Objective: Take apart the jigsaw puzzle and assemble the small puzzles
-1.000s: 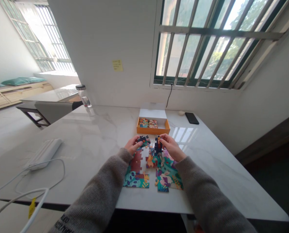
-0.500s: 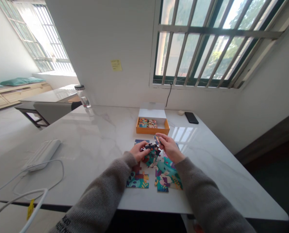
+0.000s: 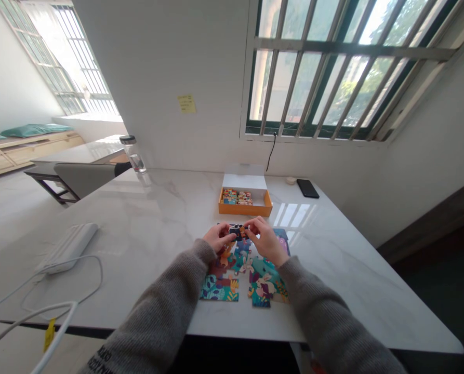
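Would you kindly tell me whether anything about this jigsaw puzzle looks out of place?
Nothing looks spilled or damaged. Only the jigsaw puzzle seems odd: loose sections with a ragged gap down the middle, below the left hand and right hand holding a dark piece.

A dark jigsaw piece (image 3: 237, 230) is held up between the left grip (image 3: 218, 238) and the right grip (image 3: 265, 240), right above a flat patchwork of teal, purple and orange puzzle pieces (image 3: 219, 290) on the desk (image 3: 169, 208), split by a gap at the near end!
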### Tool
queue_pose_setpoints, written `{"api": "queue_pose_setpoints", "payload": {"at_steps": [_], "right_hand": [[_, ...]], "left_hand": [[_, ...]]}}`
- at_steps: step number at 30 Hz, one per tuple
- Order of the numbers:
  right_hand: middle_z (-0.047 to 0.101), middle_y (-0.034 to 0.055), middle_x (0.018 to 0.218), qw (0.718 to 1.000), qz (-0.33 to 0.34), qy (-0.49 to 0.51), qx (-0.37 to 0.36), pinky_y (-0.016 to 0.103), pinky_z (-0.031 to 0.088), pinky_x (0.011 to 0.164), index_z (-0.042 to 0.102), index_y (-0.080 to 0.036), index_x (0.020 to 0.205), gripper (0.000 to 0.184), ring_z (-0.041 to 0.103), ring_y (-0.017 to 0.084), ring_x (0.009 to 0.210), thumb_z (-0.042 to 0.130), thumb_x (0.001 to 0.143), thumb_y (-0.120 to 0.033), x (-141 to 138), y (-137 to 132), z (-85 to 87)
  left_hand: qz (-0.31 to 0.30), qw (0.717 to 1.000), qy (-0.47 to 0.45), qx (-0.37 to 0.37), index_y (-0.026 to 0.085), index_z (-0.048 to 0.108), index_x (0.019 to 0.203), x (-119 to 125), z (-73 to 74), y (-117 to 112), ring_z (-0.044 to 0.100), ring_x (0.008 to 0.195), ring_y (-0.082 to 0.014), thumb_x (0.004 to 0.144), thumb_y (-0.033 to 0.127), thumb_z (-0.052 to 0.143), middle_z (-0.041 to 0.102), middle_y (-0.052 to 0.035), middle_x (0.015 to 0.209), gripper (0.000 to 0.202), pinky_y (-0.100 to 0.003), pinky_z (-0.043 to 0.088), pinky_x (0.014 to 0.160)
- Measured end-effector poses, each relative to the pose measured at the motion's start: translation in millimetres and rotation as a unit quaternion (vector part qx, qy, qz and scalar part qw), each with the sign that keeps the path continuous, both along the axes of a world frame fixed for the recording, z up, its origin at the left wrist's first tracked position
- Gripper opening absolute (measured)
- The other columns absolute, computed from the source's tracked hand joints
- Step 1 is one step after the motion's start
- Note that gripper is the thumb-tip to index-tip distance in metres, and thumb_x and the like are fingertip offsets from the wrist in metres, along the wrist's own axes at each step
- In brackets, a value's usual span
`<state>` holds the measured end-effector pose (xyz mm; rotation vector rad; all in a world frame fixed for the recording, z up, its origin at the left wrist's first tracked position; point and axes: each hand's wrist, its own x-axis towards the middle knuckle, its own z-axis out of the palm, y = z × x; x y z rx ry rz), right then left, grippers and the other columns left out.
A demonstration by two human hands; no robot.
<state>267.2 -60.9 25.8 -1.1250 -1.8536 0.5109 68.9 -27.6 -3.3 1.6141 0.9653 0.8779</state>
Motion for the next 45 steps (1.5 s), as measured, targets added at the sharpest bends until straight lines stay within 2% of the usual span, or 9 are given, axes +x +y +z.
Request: {"api": "queue_pose_setpoints", "payload": {"at_steps": [4, 8, 15, 19, 23, 27, 32, 38, 45], "right_hand": [[0.052, 0.0016, 0.088, 1.000, 0.012, -0.004, -0.005, 0.029, 0.047, 0.070, 0.061, -0.020, 0.101, 0.016, 0.052, 0.015, 0.073, 0.053, 0.086, -0.020, -8, -3, -0.2], [0.054, 0.0020, 0.089, 1.000, 0.007, 0.016, -0.016, 0.028, 0.047, 0.068, 0.056, -0.019, 0.114, 0.025, 0.053, 0.014, 0.070, 0.048, 0.090, -0.020, 0, 1, 1.2], [0.057, 0.0036, 0.091, 0.995, 0.053, -0.066, -0.051, 0.030, 0.045, 0.075, 0.063, -0.018, 0.107, 0.021, 0.054, 0.016, 0.078, 0.054, 0.091, -0.027, 0, 4, -11.9], [0.061, 0.0015, 0.085, 0.987, 0.086, 0.011, -0.134, 0.028, 0.044, 0.068, 0.062, -0.018, 0.100, 0.022, 0.054, 0.015, 0.073, 0.055, 0.090, -0.036, -10, 3, -15.6], [0.058, -0.0014, 0.071, 0.980, 0.056, 0.049, -0.185, 0.026, 0.042, 0.064, 0.060, -0.017, 0.082, 0.026, 0.051, 0.014, 0.066, 0.052, 0.089, -0.041, 1, 11, -16.1], [0.058, -0.0009, 0.070, 0.988, 0.023, -0.028, -0.151, 0.027, 0.041, 0.066, 0.060, -0.017, 0.077, 0.025, 0.051, 0.015, 0.067, 0.052, 0.090, -0.038, 11, 16, -18.5], [0.062, 0.0047, 0.091, 0.991, 0.020, -0.120, -0.060, 0.030, 0.044, 0.079, 0.063, -0.018, 0.105, 0.018, 0.057, 0.018, 0.083, 0.054, 0.091, -0.025, 3, 8, -22.1], [0.054, 0.0083, 0.102, 0.963, 0.013, -0.269, -0.003, 0.039, 0.044, 0.087, 0.062, -0.021, 0.112, 0.039, 0.051, 0.026, 0.099, 0.072, 0.080, -0.042, -7, -2, -23.7], [0.053, 0.0025, 0.093, 0.985, 0.052, -0.161, -0.031, 0.030, 0.043, 0.081, 0.058, -0.020, 0.093, 0.014, 0.051, 0.018, 0.088, 0.066, 0.082, -0.021, 1, 3, -15.7]], "left_hand": [[-0.015, 1.000, -0.004, -0.004, 0.016, 0.056, 0.089, -2, 2.3, 0, 0.052, 0.058, -0.0120, 0.068, 0.058, 0.074, 0.059, 0.0024, 0.069, 0.051, -0.024, 0.040, 0.054], [0.028, 0.999, 0.018, 0.038, 0.014, 0.061, 0.089, -10, 9.6, 3, 0.056, 0.061, -0.0133, 0.071, 0.057, 0.074, 0.062, 0.0007, 0.069, 0.048, -0.025, 0.042, 0.056], [0.026, 0.994, -0.106, -0.032, 0.014, 0.061, 0.092, -19, 15.6, 6, 0.068, 0.080, -0.0212, 0.064, 0.055, 0.081, 0.072, -0.0049, 0.085, 0.053, -0.029, 0.053, 0.068], [-0.007, 0.988, -0.146, -0.053, 0.014, 0.062, 0.096, -15, 16.1, 0, 0.069, 0.081, -0.0204, 0.067, 0.052, 0.080, 0.072, -0.0061, 0.091, 0.050, -0.028, 0.054, 0.070], [0.011, 0.987, -0.147, -0.067, 0.015, 0.061, 0.094, -15, 16.2, 2, 0.069, 0.079, -0.0204, 0.066, 0.052, 0.081, 0.072, -0.0065, 0.089, 0.051, -0.026, 0.054, 0.064], [0.069, 0.985, -0.139, -0.068, 0.015, 0.057, 0.087, -14, 12.0, 7, 0.069, 0.074, -0.0189, 0.059, 0.056, 0.083, 0.071, -0.0048, 0.083, 0.056, -0.027, 0.056, 0.063], [0.062, 0.987, -0.112, -0.096, 0.017, 0.054, 0.086, -9, 4.8, 6, 0.069, 0.068, -0.0181, 0.056, 0.057, 0.084, 0.068, -0.0021, 0.080, 0.059, -0.029, 0.057, 0.058], [0.099, 0.992, -0.075, -0.033, 0.016, 0.055, 0.083, -15, 2.6, 13, 0.059, 0.057, -0.0133, 0.063, 0.058, 0.078, 0.064, 0.0006, 0.069, 0.052, -0.025, 0.048, 0.054], [0.137, 0.990, -0.021, 0.006, 0.016, 0.057, 0.077, -19, 1.4, 18, 0.051, 0.056, -0.0124, 0.063, 0.058, 0.073, 0.056, 0.0045, 0.059, 0.047, -0.025, 0.042, 0.056]]}}
